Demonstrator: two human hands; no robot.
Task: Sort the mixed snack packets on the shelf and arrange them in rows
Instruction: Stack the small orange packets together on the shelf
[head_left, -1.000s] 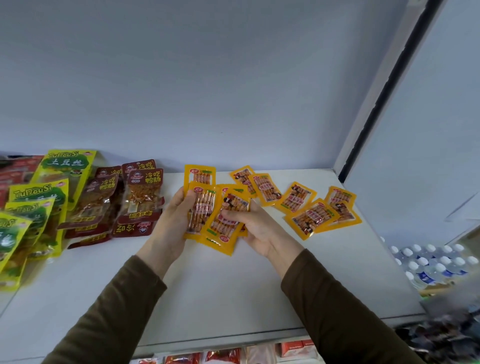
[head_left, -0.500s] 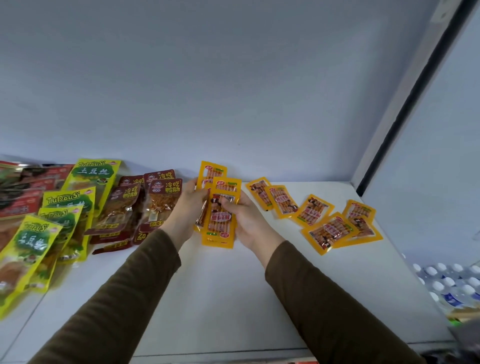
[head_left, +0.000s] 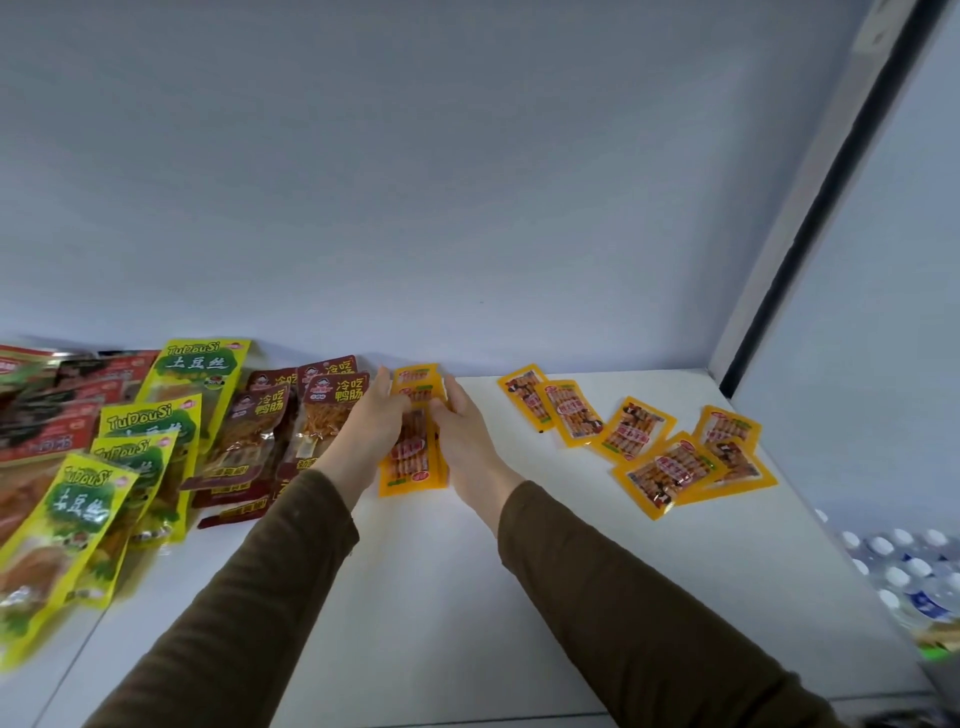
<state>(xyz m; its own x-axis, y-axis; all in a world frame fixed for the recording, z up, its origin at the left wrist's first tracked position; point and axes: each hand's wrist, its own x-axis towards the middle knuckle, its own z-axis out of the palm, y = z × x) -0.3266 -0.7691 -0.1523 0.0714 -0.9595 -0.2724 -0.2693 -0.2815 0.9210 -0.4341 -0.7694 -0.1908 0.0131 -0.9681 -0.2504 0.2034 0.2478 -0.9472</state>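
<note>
A short column of small orange snack packets (head_left: 413, 462) lies on the white shelf (head_left: 415, 597) near the back wall. My left hand (head_left: 371, 428) presses its left side and my right hand (head_left: 462, 434) presses its right side, fingers fairly straight along the packets' edges. Several more orange packets (head_left: 670, 470) lie scattered to the right. Dark red packets (head_left: 317, 415) overlap in a row just left of my left hand. Yellow-green packets (head_left: 140, 441) run in a row further left.
Red packets (head_left: 47, 410) lie at the far left edge. The shelf's right wall and a dark upright strip (head_left: 810, 208) bound the right side. Bottled water caps (head_left: 904, 571) show below the shelf at the lower right.
Both hands moved the gathered orange packets back toward the wall and squared them into a narrow column. The camera view tilted upward and shifted.
</note>
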